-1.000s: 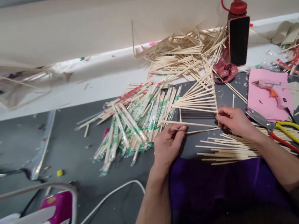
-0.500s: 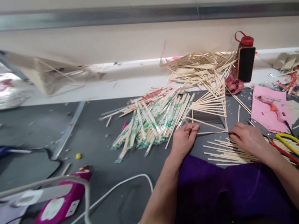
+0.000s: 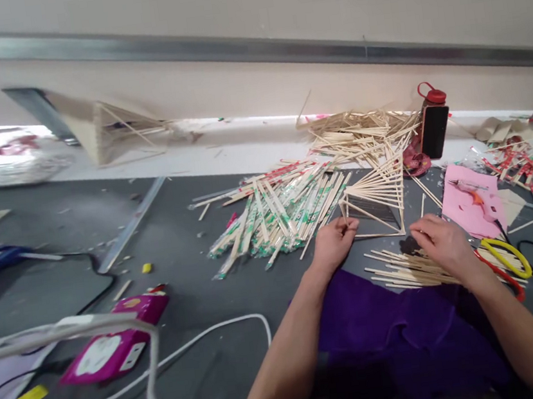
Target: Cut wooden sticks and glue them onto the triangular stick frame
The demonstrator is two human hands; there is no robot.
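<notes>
A fan-shaped frame of wooden chopsticks lies in front of me, its sticks spreading from one corner at the left. My left hand is closed, thumb and fingers pinching this frame's near left corner. My right hand hovers just right of the near right corner, fingers curled together and apart from the frame. Whether a small thing is in those fingertips I cannot make out. Beneath and beside the right hand lie loose chopsticks, and scissors with yellow and red handles rest by the wrist.
Wrapped chopsticks lie left of the frame, with a bare chopstick pile behind. A phone leans on a red-capped bottle. A glue gun sits on pink paper. White cable and a magenta power strip are at left.
The camera view has tilted and shifted a little. My right hand has drawn slightly away from the frame's near right corner. My left hand keeps its pinch at the left corner.
</notes>
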